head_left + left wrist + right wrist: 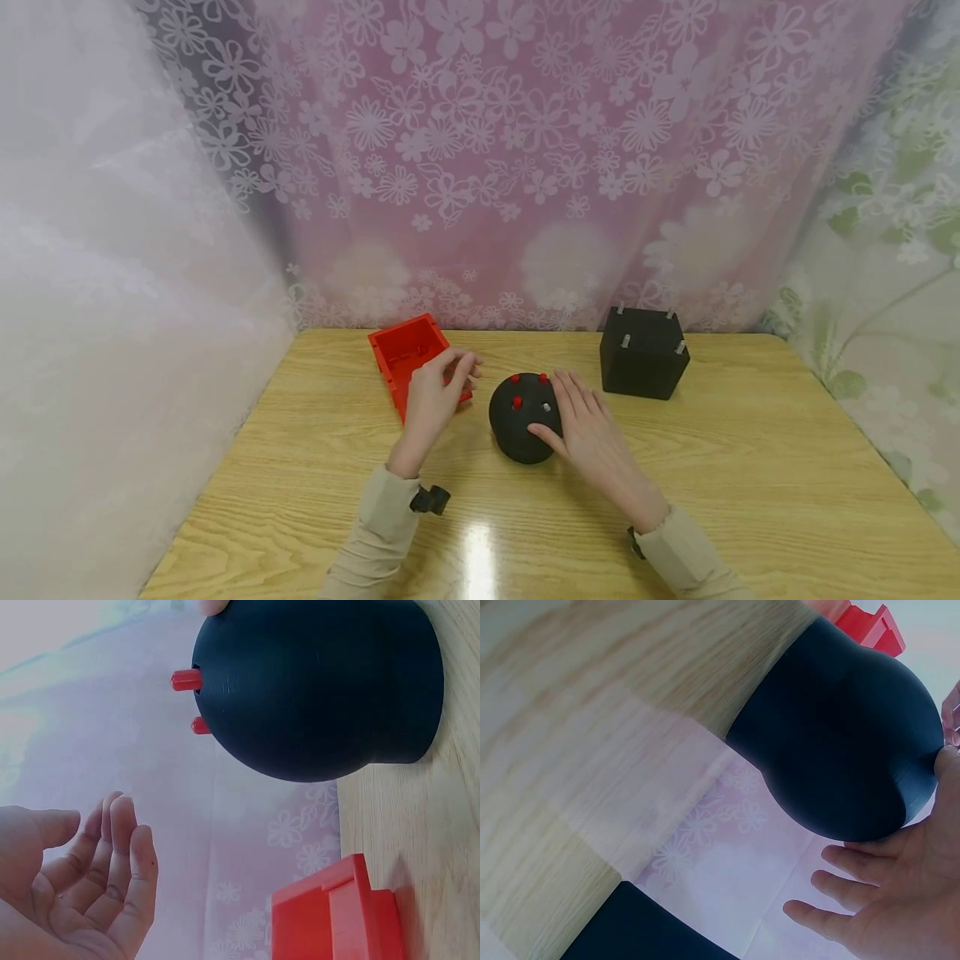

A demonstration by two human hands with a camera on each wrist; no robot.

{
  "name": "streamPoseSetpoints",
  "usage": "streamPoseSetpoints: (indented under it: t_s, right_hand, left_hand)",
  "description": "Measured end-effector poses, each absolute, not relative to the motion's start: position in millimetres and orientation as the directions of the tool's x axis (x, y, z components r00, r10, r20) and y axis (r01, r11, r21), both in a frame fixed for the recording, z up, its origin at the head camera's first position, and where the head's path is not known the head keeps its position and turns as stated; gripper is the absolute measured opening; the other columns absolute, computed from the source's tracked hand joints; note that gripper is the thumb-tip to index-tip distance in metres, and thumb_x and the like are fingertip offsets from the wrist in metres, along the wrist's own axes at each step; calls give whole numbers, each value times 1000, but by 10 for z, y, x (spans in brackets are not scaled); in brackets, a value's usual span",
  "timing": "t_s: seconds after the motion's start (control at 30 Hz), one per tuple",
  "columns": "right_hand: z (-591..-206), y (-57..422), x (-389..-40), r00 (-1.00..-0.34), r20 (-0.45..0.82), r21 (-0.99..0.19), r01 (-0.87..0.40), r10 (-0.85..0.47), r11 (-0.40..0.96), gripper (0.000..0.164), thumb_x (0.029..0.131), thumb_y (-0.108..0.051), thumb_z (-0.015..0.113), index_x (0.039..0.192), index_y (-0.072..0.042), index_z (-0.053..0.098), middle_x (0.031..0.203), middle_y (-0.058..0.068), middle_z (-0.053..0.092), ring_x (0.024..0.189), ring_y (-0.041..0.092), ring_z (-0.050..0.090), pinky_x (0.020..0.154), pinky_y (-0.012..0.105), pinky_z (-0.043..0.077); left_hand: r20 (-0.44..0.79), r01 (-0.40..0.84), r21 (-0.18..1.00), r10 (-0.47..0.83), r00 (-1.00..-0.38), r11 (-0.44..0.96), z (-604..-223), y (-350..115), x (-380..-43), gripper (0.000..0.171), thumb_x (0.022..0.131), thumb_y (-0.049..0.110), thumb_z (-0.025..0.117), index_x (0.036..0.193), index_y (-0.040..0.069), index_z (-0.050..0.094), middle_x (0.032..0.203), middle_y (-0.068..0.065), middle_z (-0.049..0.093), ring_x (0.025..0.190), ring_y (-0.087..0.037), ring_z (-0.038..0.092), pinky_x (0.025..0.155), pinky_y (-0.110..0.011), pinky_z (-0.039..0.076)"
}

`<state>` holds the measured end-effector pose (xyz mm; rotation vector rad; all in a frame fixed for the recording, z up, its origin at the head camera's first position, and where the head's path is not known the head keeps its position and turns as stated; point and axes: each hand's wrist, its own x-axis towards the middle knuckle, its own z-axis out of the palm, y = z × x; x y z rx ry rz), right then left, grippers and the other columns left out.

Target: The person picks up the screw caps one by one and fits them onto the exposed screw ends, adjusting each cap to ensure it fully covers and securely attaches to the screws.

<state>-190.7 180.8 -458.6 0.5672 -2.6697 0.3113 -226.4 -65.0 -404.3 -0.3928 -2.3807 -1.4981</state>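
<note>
A black ball (519,440) on a short round base stands on the table, with several red pegs (517,402) and one silvery peg (546,407) sticking out of its top. My right hand (597,437) rests against the ball's right side, thumb on the near upper part and fingers extended along the far side. To the left, my left hand (437,387) is raised beside the red box (384,368), overlapping its near right part in the head view. Its fingers are loosely bent, and in the left wrist view the palm and fingers (141,877) hold nothing.
A black box (641,367) with silvery pegs (626,341) at its top corners stands at the back right of the wooden table (765,467). Behind the table hangs a pink flowered curtain (480,192), and pale sheets enclose both sides.
</note>
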Motion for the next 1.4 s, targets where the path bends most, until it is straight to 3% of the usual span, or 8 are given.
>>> streamPoseSetpoints:
  t_s: [0.23,0.37,0.6,0.93,1.13,1.23,1.4]
  right_hand:
    - [-4582,1805,-1900,-840,415,-133,-435,-349,891,90,96,-60,57,157,0,31,159,20,38,147,36,36,114,60,34]
    - [-4587,1809,-1902,-839,423,-141,-435,-343,890,90,95,-59,59,157,0,32,158,21,39,147,37,36,113,61,34]
    - [-4596,1817,-1898,-835,430,-140,-437,-344,888,90,96,-61,56,157,1,32,157,21,40,146,38,37,112,62,36]
    - [-4607,1825,-1909,-833,434,-129,-434,-343,891,91,96,-64,54,157,0,33,158,20,40,146,36,37,113,60,35]
    - [-4601,1827,-1911,-832,436,-128,-435,-344,891,90,96,-62,55,156,0,34,158,19,40,147,36,37,113,60,36]
    - [-4606,1828,-1914,-837,428,-132,-431,-341,892,90,96,-62,55,157,0,33,158,19,39,147,35,36,113,60,35]
    - [-4595,1825,-1907,-844,413,-138,-430,-343,892,91,96,-61,56,158,0,30,160,18,36,149,35,34,113,60,35]
  left_hand:
    - [393,373,818,48,-918,437,-4067,-783,-2306,21,101,26,65,108,9,75,90,-7,75,76,-31,72,62,-26,56]
    - [425,395,790,46,-904,469,-4046,-876,-2373,19,102,23,64,108,9,74,92,-9,76,77,-30,74,68,-33,59]
    - [443,386,736,34,-896,556,-3960,-1044,-2511,20,103,18,62,113,5,72,97,-10,76,81,-28,73,67,-41,57]
    - [399,329,698,35,-916,636,-3877,-1168,-2798,19,103,14,61,116,4,71,102,-14,75,83,-26,71,58,-30,50]
    - [338,256,670,21,-941,696,-3912,-1206,-3020,21,103,16,61,117,4,72,97,-14,75,69,-23,68,52,-26,46]
    - [307,218,645,13,-952,732,-3946,-1216,-3135,22,103,16,61,117,3,72,98,-14,74,64,-21,65,58,-30,52]
    - [256,170,581,19,-966,796,-4000,-1225,-3298,23,103,14,60,118,1,71,107,-16,74,76,-26,68,72,-39,57]
